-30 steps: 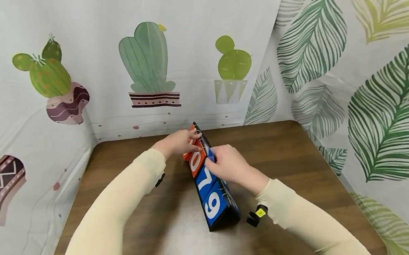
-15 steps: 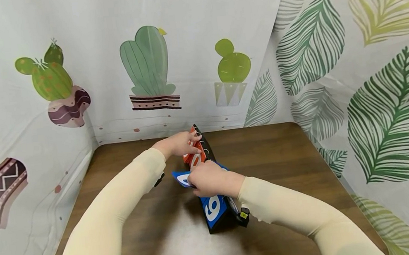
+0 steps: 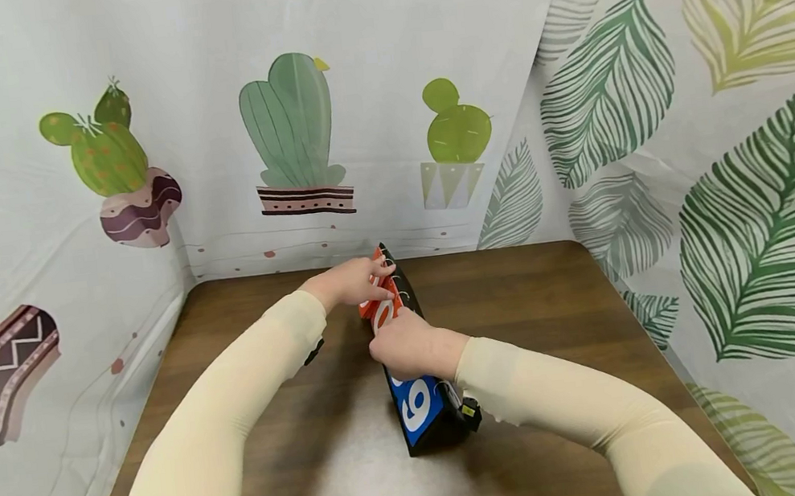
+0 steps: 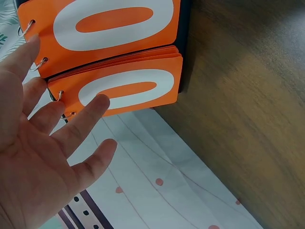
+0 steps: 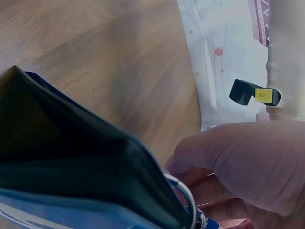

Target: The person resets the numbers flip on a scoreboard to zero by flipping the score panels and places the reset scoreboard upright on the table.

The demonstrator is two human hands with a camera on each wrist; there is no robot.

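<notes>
A tabletop flip scoreboard with a black stand (image 5: 71, 143) stands slantwise on the table. Its orange cards (image 4: 114, 24), showing white zeros, are at the far end; a blue card (image 3: 418, 409) with a white digit is at the near end. My left hand (image 3: 352, 282) rests at the top edge by the orange cards, fingers spread and fairly straight near the metal rings (image 4: 44, 62). Over the middle of the scoreboard, my right hand (image 3: 411, 345) has curled fingers on a blue number card, which it mostly hides. In the right wrist view a ring (image 5: 183, 191) lies against these fingers.
The brown wooden table (image 3: 520, 308) extends on both sides of the scoreboard. A white cloth (image 3: 197, 140) printed with cacti and leaves hangs behind and beside it. Each wrist carries a small black device, the right one with a yellow label (image 5: 263, 95).
My right hand moved left across the top, turning a blue number card over to the left side; that card now lies down under the hand. The left hand stayed almost still.
</notes>
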